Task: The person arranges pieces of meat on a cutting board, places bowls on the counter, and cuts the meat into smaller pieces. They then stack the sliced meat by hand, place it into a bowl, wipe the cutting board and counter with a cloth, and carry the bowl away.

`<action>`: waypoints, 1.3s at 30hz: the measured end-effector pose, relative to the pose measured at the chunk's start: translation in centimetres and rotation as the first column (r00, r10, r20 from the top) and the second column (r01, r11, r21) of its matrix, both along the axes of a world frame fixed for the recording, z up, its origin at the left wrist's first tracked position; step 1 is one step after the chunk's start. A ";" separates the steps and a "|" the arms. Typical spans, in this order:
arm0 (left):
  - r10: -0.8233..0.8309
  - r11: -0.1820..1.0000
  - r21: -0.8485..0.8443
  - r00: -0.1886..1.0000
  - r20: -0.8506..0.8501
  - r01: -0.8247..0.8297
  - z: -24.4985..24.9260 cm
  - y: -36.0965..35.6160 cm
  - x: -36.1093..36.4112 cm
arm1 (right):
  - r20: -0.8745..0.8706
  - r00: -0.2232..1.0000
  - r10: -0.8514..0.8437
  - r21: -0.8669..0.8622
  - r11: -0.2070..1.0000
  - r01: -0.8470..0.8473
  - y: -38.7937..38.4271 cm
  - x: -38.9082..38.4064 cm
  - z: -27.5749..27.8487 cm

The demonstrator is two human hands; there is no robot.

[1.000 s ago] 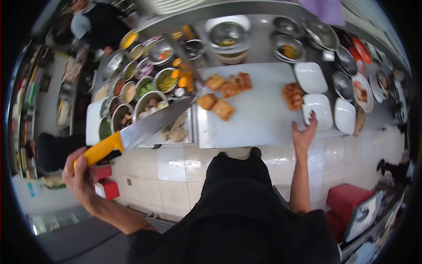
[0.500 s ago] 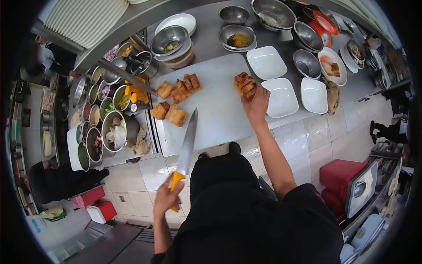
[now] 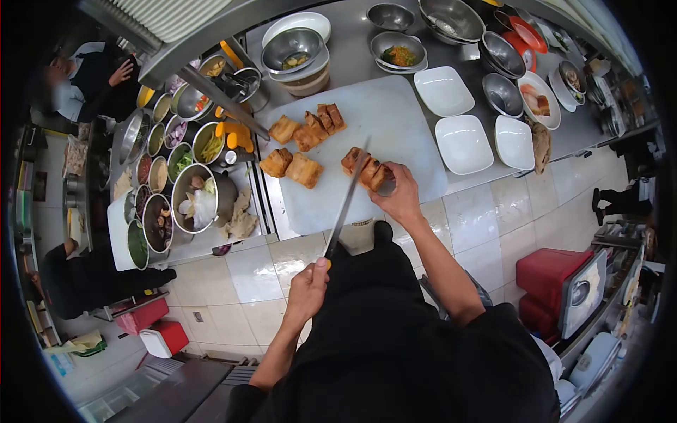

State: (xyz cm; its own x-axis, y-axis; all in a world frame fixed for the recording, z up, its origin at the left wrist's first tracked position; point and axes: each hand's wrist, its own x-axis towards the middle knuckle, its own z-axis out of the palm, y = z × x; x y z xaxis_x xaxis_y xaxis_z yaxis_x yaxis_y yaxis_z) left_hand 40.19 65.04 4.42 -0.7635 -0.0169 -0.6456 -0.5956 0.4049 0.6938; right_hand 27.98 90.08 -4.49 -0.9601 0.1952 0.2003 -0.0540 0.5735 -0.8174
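Note:
My left hand [image 3: 308, 290] is closed around the yellow handle of a long kitchen knife [image 3: 341, 215]. Its blade points away from me and crosses over a browned chunk of roast pork belly [image 3: 355, 160], which shows slices along its length. The fingers of my right hand [image 3: 398, 196] are wrapped around the near right end of that chunk on a white cutting board [image 3: 402, 106]. More pork belly pieces [image 3: 305, 171] lie on the left of the board, some whole and some sliced at the back [image 3: 330, 118].
White square dishes [image 3: 464, 144] stand right of the board. Behind it are metal bowls [image 3: 293, 51], one with an orange and green garnish [image 3: 399, 56]. Ingredient tubs [image 3: 204, 199] crowd the left side, near a metal shelf post [image 3: 224, 99]. A person [image 3: 92, 77] stands far left.
My right hand has brought the pork chunk left and nearer to me across the board. The knife has swung right, from beside the left pieces to over this chunk. The view has shifted slightly.

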 end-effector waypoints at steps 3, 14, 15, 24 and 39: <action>-0.149 0.985 -0.097 0.983 -0.103 0.139 0.5 1.1 -0.7 | -0.003 1.000 0.007 0.004 1.000 -0.007 0.2 0.3 0.2; -0.328 0.900 -0.338 0.938 -0.110 0.275 1.9 0.6 -1.9 | -0.023 1.000 -0.009 -0.066 0.998 0.008 0.2 0.6 0.0; -0.328 0.898 -0.343 0.938 -0.109 0.275 2.0 0.6 -1.9 | -0.024 1.000 -0.009 -0.071 0.997 0.007 0.2 0.7 0.1; -0.344 0.854 -0.431 0.938 -0.050 0.291 3.9 1.9 -2.4 | -0.010 1.000 -0.010 -0.144 0.990 0.009 0.2 0.8 0.1; -0.210 0.972 -0.093 0.974 0.088 0.218 -1.2 3.1 -4.5 | -0.104 0.993 -0.049 -0.093 0.995 0.039 0.2 0.2 -1.1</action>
